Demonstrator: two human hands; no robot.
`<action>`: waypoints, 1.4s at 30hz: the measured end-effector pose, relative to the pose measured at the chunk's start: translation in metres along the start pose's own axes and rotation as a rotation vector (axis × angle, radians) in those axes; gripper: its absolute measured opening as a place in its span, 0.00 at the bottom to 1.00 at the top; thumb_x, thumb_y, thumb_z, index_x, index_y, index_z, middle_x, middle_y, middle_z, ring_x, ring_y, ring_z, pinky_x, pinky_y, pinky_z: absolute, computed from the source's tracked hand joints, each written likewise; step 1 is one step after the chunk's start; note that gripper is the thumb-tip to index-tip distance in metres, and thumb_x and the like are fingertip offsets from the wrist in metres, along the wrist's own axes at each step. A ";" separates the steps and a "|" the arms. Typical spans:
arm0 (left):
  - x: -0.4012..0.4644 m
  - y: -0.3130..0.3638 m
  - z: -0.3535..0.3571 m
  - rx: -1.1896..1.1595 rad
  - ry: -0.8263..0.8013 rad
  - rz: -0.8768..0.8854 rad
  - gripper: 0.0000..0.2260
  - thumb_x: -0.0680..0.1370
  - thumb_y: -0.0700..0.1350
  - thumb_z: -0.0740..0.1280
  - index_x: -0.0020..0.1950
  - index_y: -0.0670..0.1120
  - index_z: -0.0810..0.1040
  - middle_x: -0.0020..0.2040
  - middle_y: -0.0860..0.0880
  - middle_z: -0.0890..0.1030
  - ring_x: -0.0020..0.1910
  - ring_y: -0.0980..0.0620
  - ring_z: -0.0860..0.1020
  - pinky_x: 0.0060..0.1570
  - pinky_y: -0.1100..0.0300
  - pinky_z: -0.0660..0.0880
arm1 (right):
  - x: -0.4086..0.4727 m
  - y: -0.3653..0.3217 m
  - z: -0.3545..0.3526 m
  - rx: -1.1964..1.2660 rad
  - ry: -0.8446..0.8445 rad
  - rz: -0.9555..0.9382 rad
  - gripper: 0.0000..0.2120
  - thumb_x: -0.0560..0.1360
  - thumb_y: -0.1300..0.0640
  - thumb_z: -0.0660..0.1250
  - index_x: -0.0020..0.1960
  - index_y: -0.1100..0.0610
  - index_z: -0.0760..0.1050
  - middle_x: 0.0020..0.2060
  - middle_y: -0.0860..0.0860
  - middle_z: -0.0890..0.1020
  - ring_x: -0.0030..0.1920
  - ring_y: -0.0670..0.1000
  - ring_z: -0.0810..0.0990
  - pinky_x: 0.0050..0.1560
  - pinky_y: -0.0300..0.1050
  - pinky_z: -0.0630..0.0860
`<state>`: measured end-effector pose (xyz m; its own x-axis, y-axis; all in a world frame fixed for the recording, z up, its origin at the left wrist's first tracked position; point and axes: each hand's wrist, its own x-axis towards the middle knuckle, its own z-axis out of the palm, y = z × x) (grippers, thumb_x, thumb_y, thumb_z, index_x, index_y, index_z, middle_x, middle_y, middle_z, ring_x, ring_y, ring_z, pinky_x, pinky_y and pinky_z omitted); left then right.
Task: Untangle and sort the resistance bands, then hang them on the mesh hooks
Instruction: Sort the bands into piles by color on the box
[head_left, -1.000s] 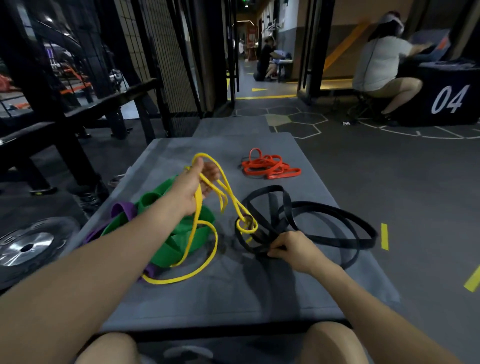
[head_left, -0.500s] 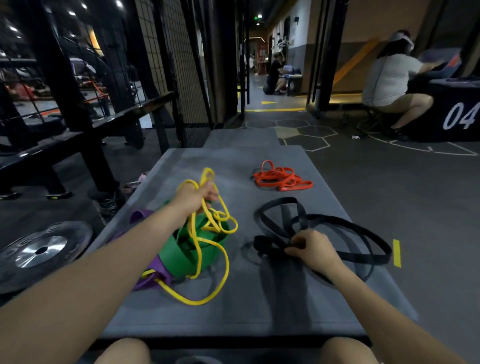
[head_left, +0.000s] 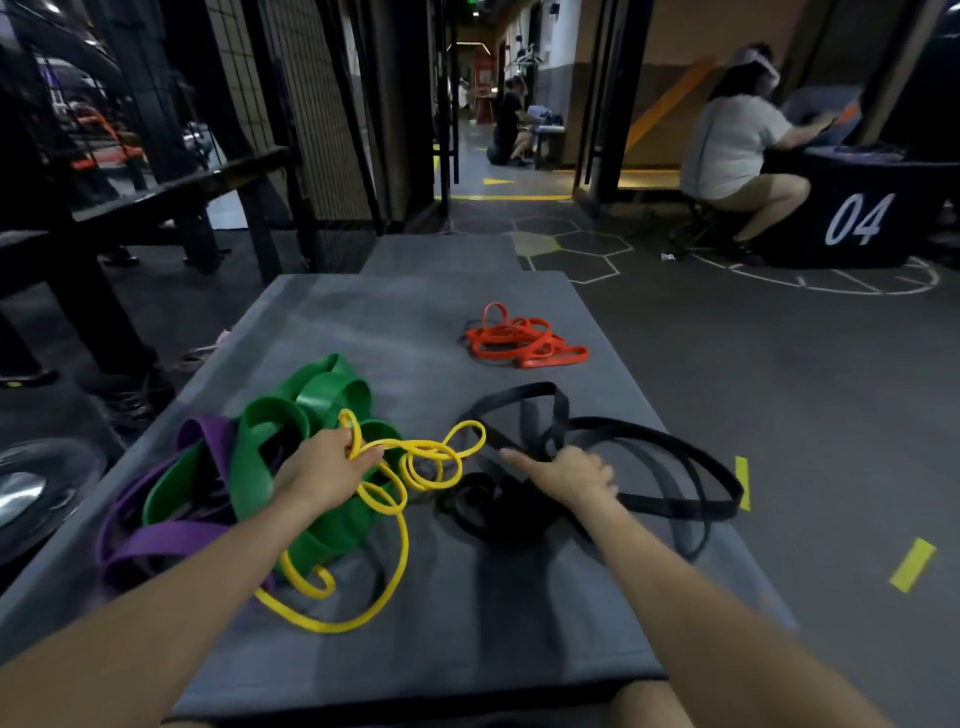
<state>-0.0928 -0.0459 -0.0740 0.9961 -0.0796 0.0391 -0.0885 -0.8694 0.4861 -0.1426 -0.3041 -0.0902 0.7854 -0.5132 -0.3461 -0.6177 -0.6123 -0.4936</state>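
A grey padded mat (head_left: 467, 322) bears tangled wide green rubber bands (head_left: 322, 395), a purple band (head_left: 156, 540), black bands (head_left: 675, 467) and, farther off, orange bands (head_left: 524, 345). The left hand (head_left: 324, 470) pinches a thin yellow band (head_left: 400, 525); the right hand (head_left: 571, 475) rests on the black bands, forefinger straight. A black box (head_left: 857, 208) reads "04".

Yellow band (head_left: 410, 467) — thin, coiled in loops at centre. Wide green band (head_left: 311, 410) and purple band (head_left: 161, 540) heaped lower left; black band (head_left: 649, 462) sprawled right — orange band (head_left: 524, 343) bunched above.
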 end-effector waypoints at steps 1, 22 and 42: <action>0.001 0.000 0.000 -0.025 0.000 -0.001 0.16 0.75 0.56 0.65 0.36 0.44 0.75 0.30 0.48 0.76 0.39 0.42 0.78 0.40 0.54 0.72 | 0.000 -0.009 0.010 -0.024 0.023 0.002 0.44 0.64 0.30 0.67 0.68 0.60 0.66 0.67 0.60 0.68 0.68 0.61 0.64 0.68 0.52 0.62; 0.081 0.023 -0.075 0.228 0.075 0.138 0.15 0.71 0.59 0.65 0.51 0.50 0.77 0.56 0.50 0.81 0.58 0.47 0.78 0.52 0.55 0.76 | 0.038 -0.252 -0.113 -0.055 0.490 -0.724 0.12 0.76 0.67 0.59 0.59 0.62 0.70 0.56 0.61 0.76 0.58 0.63 0.73 0.54 0.54 0.72; 0.154 -0.021 -0.043 -0.036 -0.255 0.141 0.17 0.72 0.57 0.69 0.30 0.49 0.69 0.26 0.50 0.65 0.26 0.52 0.65 0.33 0.58 0.61 | 0.225 -0.263 0.068 -0.056 -0.053 -0.532 0.36 0.71 0.43 0.70 0.68 0.64 0.63 0.63 0.60 0.72 0.64 0.61 0.71 0.56 0.50 0.72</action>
<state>0.0623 -0.0186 -0.0411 0.9401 -0.3226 -0.1100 -0.2214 -0.8233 0.5227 0.1994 -0.2173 -0.0920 0.9906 -0.0933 -0.0999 -0.1338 -0.8114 -0.5690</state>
